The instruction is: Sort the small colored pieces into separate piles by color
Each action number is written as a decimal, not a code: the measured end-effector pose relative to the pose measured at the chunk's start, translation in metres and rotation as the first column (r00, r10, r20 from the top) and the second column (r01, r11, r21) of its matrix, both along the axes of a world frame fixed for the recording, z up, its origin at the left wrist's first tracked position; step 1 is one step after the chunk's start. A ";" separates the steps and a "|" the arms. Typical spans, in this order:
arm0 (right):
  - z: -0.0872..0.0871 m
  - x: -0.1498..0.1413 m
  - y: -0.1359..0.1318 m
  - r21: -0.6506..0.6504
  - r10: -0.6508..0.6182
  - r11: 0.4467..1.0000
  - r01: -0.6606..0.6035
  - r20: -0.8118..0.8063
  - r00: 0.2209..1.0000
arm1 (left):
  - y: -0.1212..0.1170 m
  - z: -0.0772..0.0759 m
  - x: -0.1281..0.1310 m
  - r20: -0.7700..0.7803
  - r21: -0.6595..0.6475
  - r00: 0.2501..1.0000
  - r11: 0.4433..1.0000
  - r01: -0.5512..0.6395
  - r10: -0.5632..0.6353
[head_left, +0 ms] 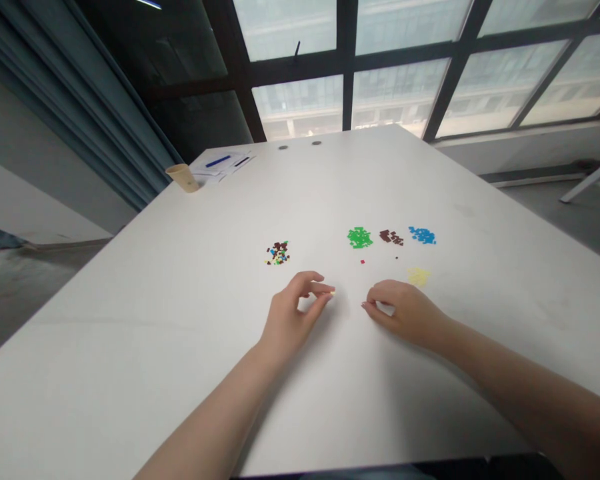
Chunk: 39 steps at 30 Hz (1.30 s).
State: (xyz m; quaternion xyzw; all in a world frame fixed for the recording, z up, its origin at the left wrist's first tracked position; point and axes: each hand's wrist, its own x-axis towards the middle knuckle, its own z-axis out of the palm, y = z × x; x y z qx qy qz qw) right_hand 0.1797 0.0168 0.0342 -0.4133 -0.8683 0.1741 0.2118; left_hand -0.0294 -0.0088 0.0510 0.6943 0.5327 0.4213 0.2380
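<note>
Between the thumb and fingertips of my left hand [294, 312] is a small yellow piece [333, 292]. My right hand [405, 308] is closed in a pinch just to the right; whether anything sits between its fingertips is too small to tell. Beyond my left hand lies a mixed pile [279, 253] of brown, blue, green and yellow bits. Sorted by colour are a green pile [360, 237], a brown pile [391, 237] and a blue pile [423, 235]. A pale yellow pile [419, 276] lies right behind my right hand. One red piece [363, 262] lies alone.
All this is on a large white table [180, 280]. At its far left stand a tan paper cup [183, 179] and papers [215, 167] with a blue pen [218, 161] on them. A tiny dark bit [397, 258] lies below the brown pile. Windows are behind the table.
</note>
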 end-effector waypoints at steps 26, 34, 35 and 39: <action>0.003 -0.002 -0.007 0.201 0.133 0.974 -0.107 -0.119 0.984 | -0.010 -0.008 0.010 0.086 0.061 0.991 0.993 0.102 -0.107; 0.007 -0.005 -0.013 0.352 0.158 0.934 -0.055 -0.271 0.949 | -0.011 -0.011 0.013 0.149 -0.008 0.976 0.987 0.161 -0.158; 0.008 -0.005 -0.013 0.352 0.157 0.935 -0.050 -0.281 0.947 | -0.011 -0.011 0.013 0.165 -0.014 0.972 0.985 0.170 -0.165; 0.007 -0.008 -0.014 0.330 0.156 0.942 -0.055 -0.288 0.945 | -0.011 -0.014 0.013 0.216 -0.031 0.961 0.982 0.185 -0.174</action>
